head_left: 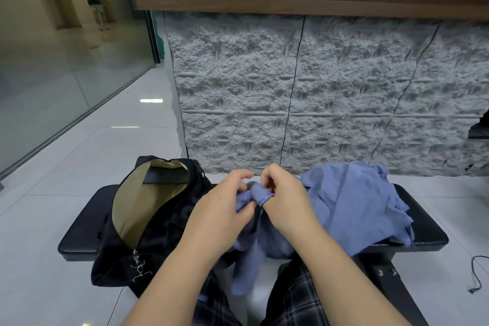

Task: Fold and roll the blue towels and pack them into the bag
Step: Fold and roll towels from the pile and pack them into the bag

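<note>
Both hands, left hand (221, 209) and right hand (284, 200), pinch a blue towel (260, 241), hiding its hem.

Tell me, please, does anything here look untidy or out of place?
Yes. The pile of blue towels lies crumpled, not folded, on the right of the black bench. The towel that both hands pinch hangs off the bench's front edge. The black bag is open, ready for packing.
</note>
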A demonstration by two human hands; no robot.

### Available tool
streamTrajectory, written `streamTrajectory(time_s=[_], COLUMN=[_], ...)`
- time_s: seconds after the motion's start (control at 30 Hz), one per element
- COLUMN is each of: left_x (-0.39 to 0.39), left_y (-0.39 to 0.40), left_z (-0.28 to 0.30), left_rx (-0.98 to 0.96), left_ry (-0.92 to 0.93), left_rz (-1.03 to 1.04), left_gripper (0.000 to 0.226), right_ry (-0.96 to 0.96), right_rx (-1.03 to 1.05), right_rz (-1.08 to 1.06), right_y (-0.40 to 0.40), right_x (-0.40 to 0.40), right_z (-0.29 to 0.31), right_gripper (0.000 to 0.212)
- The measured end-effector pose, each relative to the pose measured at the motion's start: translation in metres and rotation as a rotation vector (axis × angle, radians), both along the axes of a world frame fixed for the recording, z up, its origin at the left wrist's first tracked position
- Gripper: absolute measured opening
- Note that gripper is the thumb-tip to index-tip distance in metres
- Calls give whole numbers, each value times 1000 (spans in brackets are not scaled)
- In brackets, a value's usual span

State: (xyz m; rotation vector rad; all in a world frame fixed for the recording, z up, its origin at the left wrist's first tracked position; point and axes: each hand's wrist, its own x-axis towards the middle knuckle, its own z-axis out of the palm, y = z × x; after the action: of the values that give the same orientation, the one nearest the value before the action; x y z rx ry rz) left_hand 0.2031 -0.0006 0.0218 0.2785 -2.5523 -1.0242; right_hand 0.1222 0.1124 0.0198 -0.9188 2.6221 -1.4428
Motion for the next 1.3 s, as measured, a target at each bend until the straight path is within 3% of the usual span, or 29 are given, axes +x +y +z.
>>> streamTrajectory(time_s=[0.17,0.53,0.6,0.63,0.7,0.93,1.13,1.3], left_x=[3,16,15,14,12,-4,-8,-3], left_y=[1,-12,-16,-19,-28,-6,-12,-12], left_z=[8,39,40,39,31,8,11,16], left_rx=[-59,389,448,445,360,14,84,116], left_ry=[66,379,400,390,319,90,125,188], left_rz=[42,318,406,437,423,-48,52,107], left_gripper=[15,16,19,20,23,54,17,32], right_ry=[88,13,3,17,54,187,145,53], right_rx=[40,359,397,397,371,182,132,168], right_rz=[60,-272,-320,-336,-332,-40,97,72], right_y=[3,26,32,35,34,-1,-5,1], right_x=[4,-37,-46,-48,-47,-16,-12,-19], right_z=[7,0,-2,-2,0,18,15,2], right_gripper=[24,37,27,18,24,15,11,18])
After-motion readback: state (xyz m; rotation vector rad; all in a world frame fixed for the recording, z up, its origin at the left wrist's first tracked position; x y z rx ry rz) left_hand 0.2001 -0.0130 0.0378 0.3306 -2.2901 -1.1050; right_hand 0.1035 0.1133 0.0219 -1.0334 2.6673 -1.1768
